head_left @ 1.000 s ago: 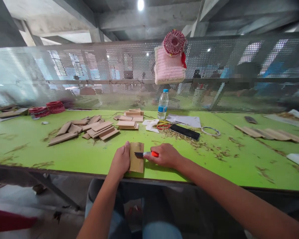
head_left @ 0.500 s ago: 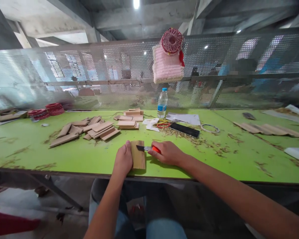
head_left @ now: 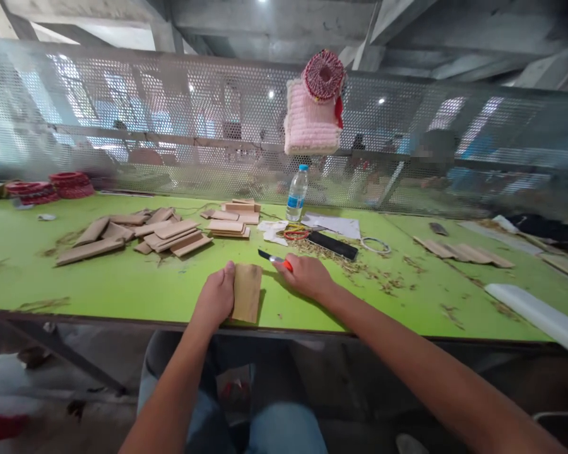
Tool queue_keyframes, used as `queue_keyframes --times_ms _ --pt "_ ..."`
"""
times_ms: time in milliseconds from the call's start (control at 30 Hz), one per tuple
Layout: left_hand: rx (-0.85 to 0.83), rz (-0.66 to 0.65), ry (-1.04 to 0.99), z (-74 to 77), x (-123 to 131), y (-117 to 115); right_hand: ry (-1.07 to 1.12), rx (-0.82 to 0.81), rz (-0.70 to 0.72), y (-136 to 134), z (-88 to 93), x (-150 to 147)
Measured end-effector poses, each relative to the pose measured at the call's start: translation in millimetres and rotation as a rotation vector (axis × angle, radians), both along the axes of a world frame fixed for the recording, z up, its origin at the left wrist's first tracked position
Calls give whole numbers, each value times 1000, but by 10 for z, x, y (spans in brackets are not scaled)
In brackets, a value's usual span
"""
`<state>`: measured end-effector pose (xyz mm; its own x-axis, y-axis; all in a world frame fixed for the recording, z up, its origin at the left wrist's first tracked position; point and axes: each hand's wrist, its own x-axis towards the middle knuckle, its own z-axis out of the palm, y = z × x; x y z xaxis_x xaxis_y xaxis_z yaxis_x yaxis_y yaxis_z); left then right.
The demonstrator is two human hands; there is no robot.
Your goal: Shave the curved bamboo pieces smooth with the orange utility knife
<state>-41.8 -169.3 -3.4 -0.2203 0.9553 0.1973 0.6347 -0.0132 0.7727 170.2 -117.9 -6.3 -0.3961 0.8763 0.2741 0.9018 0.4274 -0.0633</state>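
Note:
My left hand [head_left: 216, 295] is closed on the left edge of a flat tan wooden piece [head_left: 247, 293], thumb on its upper face. The piece is tilted up a little near the table's front edge and throws a shadow on the green top. In my right hand [head_left: 307, 275] is a utility knife [head_left: 280, 261] with an orange-red handle and a dark blade. Its blade points left, just above and right of the wooden piece, apart from it. My right fingers are wrapped round the handle.
Left lies a loose heap of wooden pieces [head_left: 163, 233], with a neat stack [head_left: 228, 228] beside it. Behind are a water bottle [head_left: 296, 194], a black phone [head_left: 332, 245] and shavings [head_left: 388, 280]. More pieces [head_left: 461, 252] lie right. A perforated screen [head_left: 180, 145] borders the back.
The knife has come off the wooden piece's face and now sits clear of it. The piece is tilted differently in my left hand. The view has turned somewhat to the right.

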Motion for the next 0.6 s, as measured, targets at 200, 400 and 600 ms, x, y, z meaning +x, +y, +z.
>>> queue_keyframes --times_ms 200,400,600 --pt "-8 13 -25 -32 -15 15 129 -33 156 -68 29 -25" --pt "-27 -52 -82 -59 -28 19 63 -58 240 -172 27 -71" --pt "-17 -81 -97 -36 -38 2 22 -30 268 -200 -6 -100"
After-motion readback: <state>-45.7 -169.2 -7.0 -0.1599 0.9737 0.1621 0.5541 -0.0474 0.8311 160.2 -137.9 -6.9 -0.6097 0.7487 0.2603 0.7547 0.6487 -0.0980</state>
